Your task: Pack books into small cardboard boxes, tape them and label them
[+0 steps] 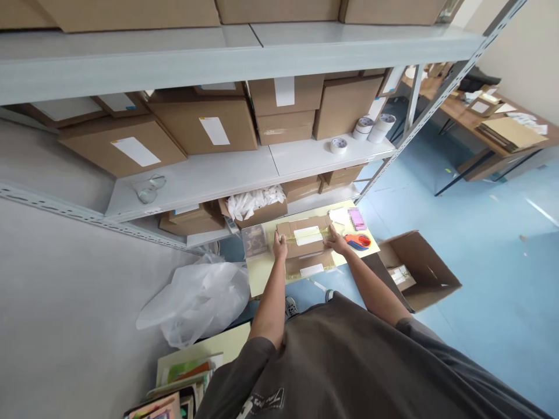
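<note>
A cardboard box with a white label and clear yellowish tape lies on a small pale-yellow table. My left hand grips its left end, thumb on top. At its right end, my right hand holds the box, with the fingertips partly hidden. A second labelled cardboard box sits right beside it, on the side nearer my body. An orange-and-blue tape dispenser rests right of my right hand. Behind it are a pink blurred item and some white paper.
A metal shelf with cardboard boxes and white tape rolls stands in front. An open carton with a small parcel inside is on the blue floor at right. At left lies a translucent plastic bag. A wooden desk stands farther right.
</note>
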`<state>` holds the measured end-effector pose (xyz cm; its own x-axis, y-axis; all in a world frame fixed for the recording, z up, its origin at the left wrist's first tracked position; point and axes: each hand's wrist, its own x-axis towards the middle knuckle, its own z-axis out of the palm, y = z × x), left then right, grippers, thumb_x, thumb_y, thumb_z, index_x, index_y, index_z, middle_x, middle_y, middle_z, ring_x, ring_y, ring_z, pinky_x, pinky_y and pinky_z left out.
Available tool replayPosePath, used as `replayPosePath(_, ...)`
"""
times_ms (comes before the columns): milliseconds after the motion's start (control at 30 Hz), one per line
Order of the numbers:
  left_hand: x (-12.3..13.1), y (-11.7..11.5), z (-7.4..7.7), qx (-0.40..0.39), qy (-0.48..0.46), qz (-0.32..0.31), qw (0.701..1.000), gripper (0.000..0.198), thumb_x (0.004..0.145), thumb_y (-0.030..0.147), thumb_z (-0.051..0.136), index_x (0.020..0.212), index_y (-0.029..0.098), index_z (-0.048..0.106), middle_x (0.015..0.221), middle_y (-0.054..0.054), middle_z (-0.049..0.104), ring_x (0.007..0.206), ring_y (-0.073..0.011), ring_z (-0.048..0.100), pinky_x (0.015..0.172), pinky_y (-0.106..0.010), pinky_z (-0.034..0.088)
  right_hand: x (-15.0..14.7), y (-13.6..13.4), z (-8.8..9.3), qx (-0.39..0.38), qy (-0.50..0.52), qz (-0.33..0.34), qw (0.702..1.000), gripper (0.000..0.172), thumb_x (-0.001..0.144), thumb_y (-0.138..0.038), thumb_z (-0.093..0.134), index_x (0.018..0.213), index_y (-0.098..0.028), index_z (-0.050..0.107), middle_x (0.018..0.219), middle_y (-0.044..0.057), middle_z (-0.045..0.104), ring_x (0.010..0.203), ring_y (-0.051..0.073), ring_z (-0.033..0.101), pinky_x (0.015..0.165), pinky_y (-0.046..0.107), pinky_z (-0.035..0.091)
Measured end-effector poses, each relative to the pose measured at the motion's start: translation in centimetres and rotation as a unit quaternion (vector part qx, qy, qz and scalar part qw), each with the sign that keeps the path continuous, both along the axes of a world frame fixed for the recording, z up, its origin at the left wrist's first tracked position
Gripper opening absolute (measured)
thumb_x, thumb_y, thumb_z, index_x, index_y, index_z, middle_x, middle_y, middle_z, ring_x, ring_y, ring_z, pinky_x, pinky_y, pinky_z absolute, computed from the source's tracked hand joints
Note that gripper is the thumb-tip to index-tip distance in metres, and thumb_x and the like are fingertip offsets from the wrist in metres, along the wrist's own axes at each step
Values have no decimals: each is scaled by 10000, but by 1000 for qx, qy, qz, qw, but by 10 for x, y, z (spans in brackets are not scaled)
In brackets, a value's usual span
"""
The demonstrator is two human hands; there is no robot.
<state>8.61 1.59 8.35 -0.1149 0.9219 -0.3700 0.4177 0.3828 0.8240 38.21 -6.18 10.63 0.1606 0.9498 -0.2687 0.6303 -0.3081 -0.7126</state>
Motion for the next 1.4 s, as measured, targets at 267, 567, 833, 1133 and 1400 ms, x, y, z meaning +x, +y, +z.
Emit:
replayPosePath(267, 17, -4, 10, 3, 166, 28, 986, 652, 1104, 361, 419, 1710, 132, 351, 1568, -237, 603, 1420, -354, 621, 1168, -456, 488, 20, -6, -6, 6, -73, 3, 997, 775, 1008, -411, 659, 1705, -215, 387, 1702, 181, 448, 1476, 364, 530, 1210, 481, 443)
replayPosePath(567, 22, 7, 16, -19, 287, 7, 958, 628, 1101, 346, 390, 1687, 122, 380, 1512, -219, 658, 1308, -377, 692, 1066, -491, 562, 147, -28, -2, 52, -105, -4, 993, 774, 962, -333, 662, 1685, -204, 416, 1669, 164, 495, 1509, 363, 463, 1272, 512, 381)
replayPosePath(833, 35, 6, 15, 6, 352, 36, 935, 619, 1061, 432, 468, 1621, 167, 471, 1360, -180, 759, 1120, -366, 769, 944, -474, 620, 201, -52, -46, -44, -62, 71, 995, 610, 901, -373, 724, 1478, -192, 638, 1377, 178, 725, 1316, 378, 625, 1112, 467, 501)
replayPosePath(1133, 41, -1, 15, -36, 320, 28, 946, 635, 1109, 402, 387, 1689, 143, 395, 1499, -204, 672, 1341, -375, 670, 1124, -496, 526, 182, -40, -105, -137, -88, 73, 984, 466, 946, -230, 638, 1392, -106, 585, 1431, 254, 671, 1401, 376, 569, 1236, 542, 333)
replayPosePath(1400, 41, -7, 12, -14, 277, 38, 960, 620, 1116, 413, 407, 1681, 158, 422, 1476, -195, 689, 1296, -344, 692, 1116, -451, 518, 190, -45, -85, -109, -60, -26, 992, 473, 1033, -372, 509, 1417, -96, 531, 1278, 285, 712, 1206, 439, 687, 1056, 562, 499)
